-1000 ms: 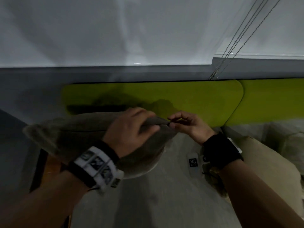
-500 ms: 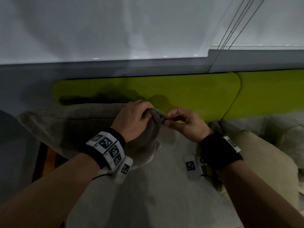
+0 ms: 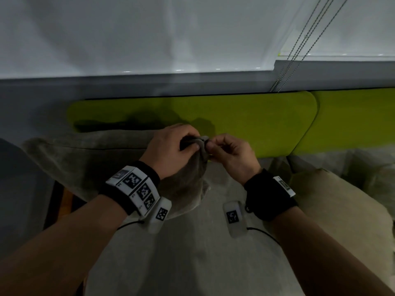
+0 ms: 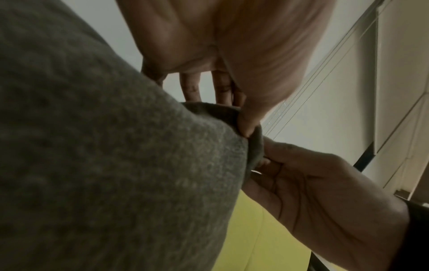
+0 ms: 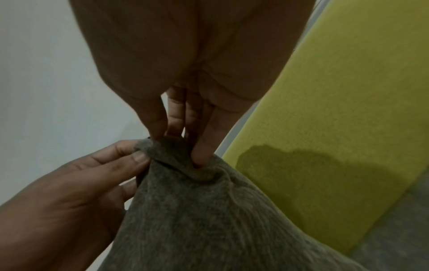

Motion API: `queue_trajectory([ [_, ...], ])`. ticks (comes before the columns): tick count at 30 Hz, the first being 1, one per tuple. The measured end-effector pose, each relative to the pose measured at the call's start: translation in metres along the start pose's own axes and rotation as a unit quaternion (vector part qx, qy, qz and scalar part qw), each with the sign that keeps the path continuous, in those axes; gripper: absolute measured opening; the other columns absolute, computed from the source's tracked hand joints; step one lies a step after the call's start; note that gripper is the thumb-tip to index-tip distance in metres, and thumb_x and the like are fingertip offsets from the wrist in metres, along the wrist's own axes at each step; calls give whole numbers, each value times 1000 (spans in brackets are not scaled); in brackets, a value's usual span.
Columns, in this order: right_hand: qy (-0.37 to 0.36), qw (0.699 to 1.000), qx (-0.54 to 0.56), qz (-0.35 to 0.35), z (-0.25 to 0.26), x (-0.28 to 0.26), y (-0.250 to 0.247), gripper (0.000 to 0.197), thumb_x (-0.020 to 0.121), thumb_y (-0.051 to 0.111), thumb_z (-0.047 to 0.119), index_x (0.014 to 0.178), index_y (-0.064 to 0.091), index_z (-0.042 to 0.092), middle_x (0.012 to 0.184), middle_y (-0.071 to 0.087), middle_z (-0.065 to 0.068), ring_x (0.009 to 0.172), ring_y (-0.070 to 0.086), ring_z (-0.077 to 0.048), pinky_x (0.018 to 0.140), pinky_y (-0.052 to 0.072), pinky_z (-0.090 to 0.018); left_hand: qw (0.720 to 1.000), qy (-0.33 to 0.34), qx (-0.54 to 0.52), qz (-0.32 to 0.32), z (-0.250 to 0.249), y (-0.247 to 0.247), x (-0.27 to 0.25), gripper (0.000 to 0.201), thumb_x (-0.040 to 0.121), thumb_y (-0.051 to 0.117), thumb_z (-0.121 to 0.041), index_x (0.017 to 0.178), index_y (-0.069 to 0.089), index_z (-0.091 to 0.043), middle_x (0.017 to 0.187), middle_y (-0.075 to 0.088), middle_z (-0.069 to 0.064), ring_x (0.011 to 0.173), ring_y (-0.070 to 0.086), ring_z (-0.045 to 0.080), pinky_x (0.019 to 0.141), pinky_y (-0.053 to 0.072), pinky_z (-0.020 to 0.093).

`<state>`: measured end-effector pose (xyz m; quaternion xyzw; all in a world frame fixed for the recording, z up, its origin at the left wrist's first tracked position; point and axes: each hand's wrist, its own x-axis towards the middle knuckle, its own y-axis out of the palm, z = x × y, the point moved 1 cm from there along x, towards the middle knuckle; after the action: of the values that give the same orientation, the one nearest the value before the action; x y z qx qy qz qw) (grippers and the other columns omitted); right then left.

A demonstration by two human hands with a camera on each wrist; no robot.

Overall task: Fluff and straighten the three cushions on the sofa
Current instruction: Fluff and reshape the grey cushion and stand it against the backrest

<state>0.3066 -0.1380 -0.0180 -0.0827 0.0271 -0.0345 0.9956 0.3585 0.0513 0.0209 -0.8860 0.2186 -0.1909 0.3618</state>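
A grey-brown cushion (image 3: pixel 85 163) leans at the sofa's left end against the green backrest (image 3: pixel 245 124). My left hand (image 3: pixel 188 144) grips its bunched upper right corner from above. My right hand (image 3: pixel 213 146) pinches the tip of that same corner between thumb and fingers. The left wrist view shows the cushion (image 4: pixel 104 165) filling the left side, with the right hand (image 4: pixel 325 192) holding the corner fold. In the right wrist view the fingertips (image 5: pixel 204 152) press into the folded corner of the cushion (image 5: pixel 209 220), and the left hand (image 5: pixel 81 183) holds it opposite. A cream cushion (image 3: pixel 342 210) lies to the right.
The grey seat (image 3: pixel 192 257) spreads below my arms. A further pale cushion (image 3: pixel 378 174) sits at the far right against the second green back panel (image 3: pixel 352 116). Blind cords (image 3: pixel 299 50) hang above the backrest. An orange-brown floor strip (image 3: pixel 64 204) shows beyond the sofa's left edge.
My left hand slid right along the cushion's top edge to its corner and bunched the fabric. My right hand closed in and now pinches the corner tip.
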Motion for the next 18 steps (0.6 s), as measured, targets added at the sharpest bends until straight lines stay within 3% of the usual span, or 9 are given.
queue_trajectory([
  [3,-24,996,-85,6,4,3,-2,25,88,79,12,88,72,35,93,76,7,84,75,-12,83,61,-38,1000,-6,-15,-8,2,2,1,16,89,73,-14,105,72,-16,104,72,-1,100,66,14,86,47,22],
  [5,-37,989,-139,9,6,6,-3,23,86,82,13,90,70,32,98,75,6,86,75,-10,78,59,-29,999,-10,-31,-8,3,4,1,18,89,73,-11,106,73,-15,106,73,0,100,66,14,87,46,18],
  [7,-34,985,-168,9,8,9,-3,23,84,84,15,85,69,32,95,71,11,83,75,-8,73,58,-27,999,-15,-39,-3,4,4,2,19,89,73,-11,108,73,-15,106,73,0,100,66,13,88,47,17],
  [9,-25,988,-150,2,9,10,-5,20,84,83,16,83,71,31,93,70,11,81,74,-10,71,60,-32,999,-22,-41,-1,6,1,3,18,90,73,-14,108,73,-16,106,72,-2,99,64,8,84,43,6],
  [11,5,998,-55,-20,12,7,-11,17,87,80,12,84,72,26,88,72,5,77,72,-10,69,60,-31,999,-27,-34,-6,9,-3,5,17,91,73,-17,107,73,-16,105,71,-4,97,60,4,81,38,0],
  [13,19,998,29,-51,15,5,-21,14,91,74,6,87,72,19,80,74,7,75,68,-8,67,59,-26,999,-27,-18,4,11,-5,6,17,91,73,-22,108,72,-19,105,71,-6,96,59,2,78,38,2],
  [15,4,998,32,-57,16,4,-31,14,95,69,5,89,70,17,79,73,12,77,67,-6,68,59,-26,999,-23,6,23,10,-4,7,18,91,73,-26,109,71,-21,107,70,-7,95,59,2,77,38,11],
  [18,-5,1000,23,-10,13,7,-30,9,98,67,12,99,65,21,102,75,9,94,69,-8,77,59,-29,1000,-24,8,15,5,-3,9,18,92,71,-27,109,71,-20,106,70,-6,97,63,10,80,40,18],
])
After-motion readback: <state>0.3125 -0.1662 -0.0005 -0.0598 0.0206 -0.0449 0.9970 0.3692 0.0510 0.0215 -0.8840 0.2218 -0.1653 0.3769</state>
